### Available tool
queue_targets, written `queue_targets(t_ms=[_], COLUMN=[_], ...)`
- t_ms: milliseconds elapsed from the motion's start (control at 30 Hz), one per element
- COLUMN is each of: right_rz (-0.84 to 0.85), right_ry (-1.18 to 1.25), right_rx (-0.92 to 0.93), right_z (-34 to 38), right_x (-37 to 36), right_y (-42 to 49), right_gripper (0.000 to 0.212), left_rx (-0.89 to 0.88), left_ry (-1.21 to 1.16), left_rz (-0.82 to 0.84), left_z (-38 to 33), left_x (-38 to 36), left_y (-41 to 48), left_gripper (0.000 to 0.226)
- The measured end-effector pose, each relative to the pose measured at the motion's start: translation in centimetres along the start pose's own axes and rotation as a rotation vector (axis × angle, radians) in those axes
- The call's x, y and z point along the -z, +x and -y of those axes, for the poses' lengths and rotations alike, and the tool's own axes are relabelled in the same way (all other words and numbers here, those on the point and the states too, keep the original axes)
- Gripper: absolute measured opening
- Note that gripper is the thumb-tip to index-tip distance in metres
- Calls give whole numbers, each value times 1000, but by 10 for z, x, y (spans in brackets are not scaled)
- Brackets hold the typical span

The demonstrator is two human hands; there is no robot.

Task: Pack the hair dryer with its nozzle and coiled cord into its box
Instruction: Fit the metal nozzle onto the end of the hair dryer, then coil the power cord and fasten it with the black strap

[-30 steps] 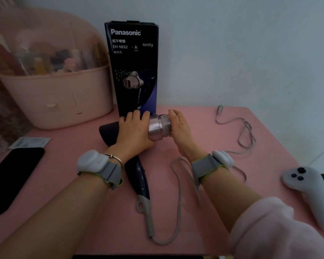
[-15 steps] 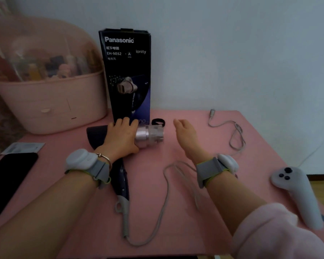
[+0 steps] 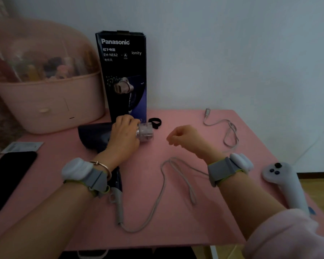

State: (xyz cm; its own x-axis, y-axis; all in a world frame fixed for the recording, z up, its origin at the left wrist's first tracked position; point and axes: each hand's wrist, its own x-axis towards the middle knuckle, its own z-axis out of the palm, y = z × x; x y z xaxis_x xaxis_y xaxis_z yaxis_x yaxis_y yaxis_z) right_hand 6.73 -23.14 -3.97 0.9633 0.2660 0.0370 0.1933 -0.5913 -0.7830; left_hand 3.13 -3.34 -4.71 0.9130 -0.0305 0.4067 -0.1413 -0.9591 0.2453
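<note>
Pulling right hand (image 3: 181, 136) off nozzle (image 3: 145, 132), loosely curled, empty; left hand (image 3: 124, 134) clamping dryer (image 3: 94, 136) beside box (image 3: 123, 75). Nozzle apparently seated; cord (image 3: 163, 186) uncoiled.

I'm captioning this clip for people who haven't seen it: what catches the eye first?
The tall dark Panasonic box standing upright at the back of the pink table. In front of it, the left hand grips the hair dryer, while its grey cord sprawls uncoiled toward the empty right hand.
</note>
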Motion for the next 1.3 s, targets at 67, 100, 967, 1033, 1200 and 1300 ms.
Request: queue_targets(t_ms=[67, 100, 967, 1033, 1200, 1300], right_rz=[105, 166, 71, 98, 84, 116], right_ry=[-135, -244, 480, 562, 684, 811], right_rx=[64, 89, 48, 1, -34, -14], right_z=[10, 13, 55, 50, 54, 59], right_x=[-6, -10, -40, -42, -50, -52], right_y=[-5, -7, -30, -30, -32, -31], right_gripper=[18, 22, 12, 22, 8, 14], left_rx=[64, 92, 616, 617, 511, 528], left_ry=[-149, -210, -1502, -1500, -1408, -1320], left_rz=[-54, -6, 198, 202, 333, 311], left_z=[-11, -16, -40, -39, -41, -41], left_x=[3, 4, -8, -9, -5, -5], left_y=[-7, -11, -71, -72, -71, -70], left_gripper=[29, 23, 31, 40, 39, 23])
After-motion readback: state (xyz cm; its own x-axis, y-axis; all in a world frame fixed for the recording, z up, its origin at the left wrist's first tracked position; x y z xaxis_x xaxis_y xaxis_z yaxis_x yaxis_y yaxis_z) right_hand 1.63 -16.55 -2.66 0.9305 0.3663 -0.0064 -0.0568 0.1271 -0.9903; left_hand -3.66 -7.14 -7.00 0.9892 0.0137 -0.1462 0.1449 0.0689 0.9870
